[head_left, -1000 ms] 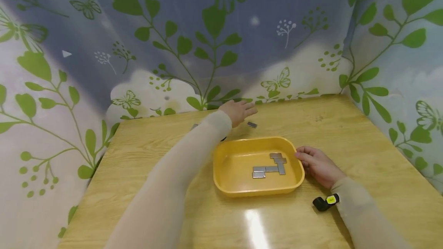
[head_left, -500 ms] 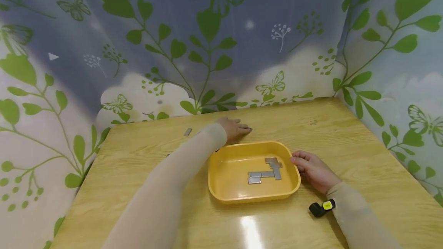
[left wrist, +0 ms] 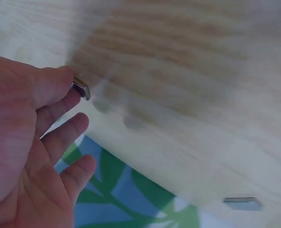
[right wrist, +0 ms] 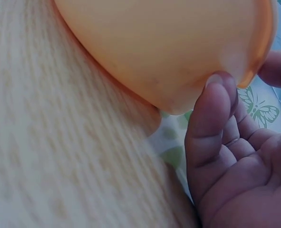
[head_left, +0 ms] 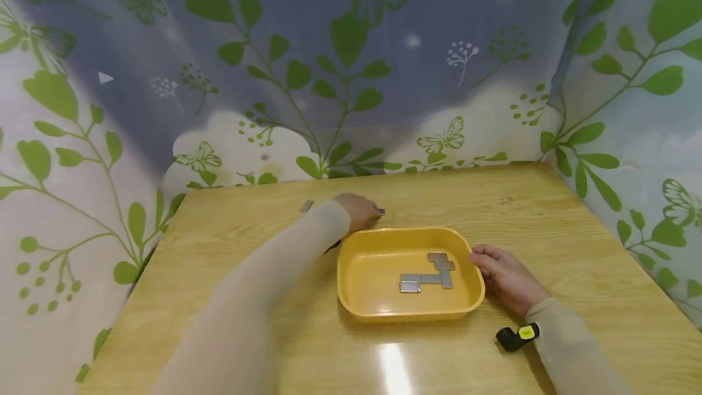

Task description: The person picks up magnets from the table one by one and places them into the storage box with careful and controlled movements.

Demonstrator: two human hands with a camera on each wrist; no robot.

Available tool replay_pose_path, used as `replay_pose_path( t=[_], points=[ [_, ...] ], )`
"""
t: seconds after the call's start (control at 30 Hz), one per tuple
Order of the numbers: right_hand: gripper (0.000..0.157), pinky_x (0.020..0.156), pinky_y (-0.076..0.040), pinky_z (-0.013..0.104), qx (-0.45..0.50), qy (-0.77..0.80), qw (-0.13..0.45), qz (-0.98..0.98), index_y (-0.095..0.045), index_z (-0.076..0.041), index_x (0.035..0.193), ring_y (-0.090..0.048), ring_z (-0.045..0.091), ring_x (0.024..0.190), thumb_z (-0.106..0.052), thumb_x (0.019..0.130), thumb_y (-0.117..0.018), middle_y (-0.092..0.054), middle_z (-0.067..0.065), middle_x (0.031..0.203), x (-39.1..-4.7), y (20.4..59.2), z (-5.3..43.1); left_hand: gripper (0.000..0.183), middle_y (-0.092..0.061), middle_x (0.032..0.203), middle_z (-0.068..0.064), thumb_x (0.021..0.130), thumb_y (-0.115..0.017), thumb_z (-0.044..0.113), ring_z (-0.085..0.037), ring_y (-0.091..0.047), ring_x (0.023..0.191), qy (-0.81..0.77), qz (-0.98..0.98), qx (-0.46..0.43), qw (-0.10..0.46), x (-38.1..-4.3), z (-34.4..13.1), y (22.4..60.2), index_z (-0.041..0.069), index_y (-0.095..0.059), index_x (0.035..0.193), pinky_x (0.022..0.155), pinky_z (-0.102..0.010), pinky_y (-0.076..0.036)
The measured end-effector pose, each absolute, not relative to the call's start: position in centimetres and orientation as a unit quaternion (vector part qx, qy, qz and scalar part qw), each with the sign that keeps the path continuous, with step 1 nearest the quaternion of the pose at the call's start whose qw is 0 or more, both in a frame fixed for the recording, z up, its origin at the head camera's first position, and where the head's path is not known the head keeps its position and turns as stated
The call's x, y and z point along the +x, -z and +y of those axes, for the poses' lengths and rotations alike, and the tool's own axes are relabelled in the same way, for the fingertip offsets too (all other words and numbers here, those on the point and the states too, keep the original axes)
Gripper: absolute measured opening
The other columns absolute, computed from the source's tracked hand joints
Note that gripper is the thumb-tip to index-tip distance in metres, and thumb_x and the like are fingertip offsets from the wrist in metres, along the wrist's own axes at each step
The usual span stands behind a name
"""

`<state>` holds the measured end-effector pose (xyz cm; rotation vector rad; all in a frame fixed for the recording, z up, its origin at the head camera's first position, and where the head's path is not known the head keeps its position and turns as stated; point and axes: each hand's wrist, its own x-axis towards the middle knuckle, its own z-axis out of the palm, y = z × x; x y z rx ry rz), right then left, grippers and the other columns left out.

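text: none readable | yellow label (head_left: 526,333), black wrist device (head_left: 509,339): marks too small

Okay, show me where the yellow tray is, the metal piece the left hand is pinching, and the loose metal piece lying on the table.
Yellow tray (head_left: 411,316): head view, on its near rim.
Pinched metal piece (left wrist: 82,89): left wrist view, on its exposed end.
Loose metal piece (head_left: 306,206): head view, mid-surface.

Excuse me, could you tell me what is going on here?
A person is handling small metal pieces at a wooden table. The left hand pinches one metal piece beyond the tray's far rim, while the right hand holds the yellow tray at its right end. Six flat pieces lie inside the tray, and another loose piece lies on the table, farther left.
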<state>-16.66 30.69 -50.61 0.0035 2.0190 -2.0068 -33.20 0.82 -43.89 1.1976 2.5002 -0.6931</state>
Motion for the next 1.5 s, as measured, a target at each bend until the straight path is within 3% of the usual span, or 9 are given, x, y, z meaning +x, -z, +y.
replay_pose_path(
  t=[0.2, 0.4, 0.67, 0.83, 1.0, 1.23, 1.5],
  points=[
    [0.036, 0.066, -0.053, 0.031, -0.007, 0.705, 0.151, 0.693, -0.044, 0.004, 0.116, -0.061, 0.013, 0.076, -0.029, 0.102, -0.05, -0.062, 0.003, 0.087, -16.6, 50.6, 30.7, 0.033, -0.055, 0.124, 0.001, 0.102, -0.049, 0.021, -0.017, -0.055, 0.11, 0.178, 0.892, 0.384, 0.161, -32.2, -2.4, 44.1, 0.027, -0.057, 0.133, 0.095, -0.034, -0.045],
    [0.036, 0.068, -0.053, 0.03, -0.014, 0.709, 0.152, 0.689, -0.044, 0.005, 0.116, -0.061, 0.011, 0.078, -0.028, 0.101, -0.051, -0.061, 0.002, 0.089, -16.6, 50.4, 30.5, 0.026, -0.054, 0.103, 0.001, 0.103, -0.046, 0.026, -0.015, -0.055, 0.09, 0.134, 0.907, 0.365, 0.162, -30.7, -5.5, 44.6, 0.023, -0.064, 0.121, 0.082, -0.031, -0.048],
    [0.038, 0.071, -0.053, 0.031, -0.026, 0.701, 0.154, 0.695, -0.044, 0.007, 0.117, -0.061, 0.013, 0.081, -0.029, 0.102, -0.049, -0.062, 0.004, 0.094, -16.6, 50.3, 30.3, 0.025, -0.052, 0.105, 0.0, 0.099, -0.054, 0.011, -0.014, -0.056, 0.092, 0.124, 0.911, 0.365, 0.145, -28.2, -8.2, 45.1, 0.018, -0.066, 0.12, 0.083, -0.03, -0.049],
    [0.039, 0.071, -0.053, 0.032, -0.028, 0.698, 0.153, 0.699, -0.044, 0.006, 0.117, -0.061, 0.013, 0.082, -0.029, 0.102, -0.049, -0.061, 0.005, 0.096, -16.5, 50.2, 30.0, 0.031, -0.052, 0.113, -0.004, 0.099, -0.051, 0.006, -0.016, -0.057, 0.101, 0.124, 0.91, 0.372, 0.133, -26.5, -9.5, 45.2, 0.012, -0.061, 0.129, 0.087, -0.029, -0.049],
    [0.038, 0.069, -0.053, 0.031, -0.036, 0.69, 0.154, 0.706, -0.045, 0.006, 0.115, -0.059, 0.012, 0.079, -0.03, 0.103, -0.048, -0.059, 0.002, 0.091, -16.5, 50.1, 29.8, 0.037, -0.048, 0.119, -0.006, 0.102, -0.045, 0.013, -0.017, -0.055, 0.105, 0.102, 0.918, 0.363, 0.124, -25.6, -10.3, 46.0, 0.008, -0.051, 0.138, 0.091, -0.028, -0.047],
    [0.035, 0.07, -0.053, 0.031, -0.035, 0.696, 0.156, 0.7, -0.045, 0.004, 0.116, -0.061, 0.013, 0.081, -0.029, 0.103, -0.047, -0.061, 0.002, 0.093, -16.5, 50.2, 30.2, 0.025, -0.054, 0.106, -0.005, 0.099, -0.052, 0.025, -0.019, -0.057, 0.096, 0.038, 0.942, 0.325, 0.075, -25.8, -9.8, 47.4, 0.01, -0.059, 0.118, 0.083, -0.03, -0.05],
    [0.035, 0.07, -0.054, 0.032, -0.04, 0.697, 0.163, 0.697, -0.046, 0.005, 0.115, -0.062, 0.013, 0.08, -0.028, 0.103, -0.046, -0.063, 0.003, 0.092, -16.5, 50.1, 30.0, 0.043, -0.058, 0.117, -0.008, 0.097, -0.055, 0.033, -0.02, -0.057, 0.106, 0.002, 0.961, 0.272, 0.051, -26.2, -9.8, 48.0, 0.008, -0.051, 0.132, 0.092, -0.033, -0.047]
  ],
)
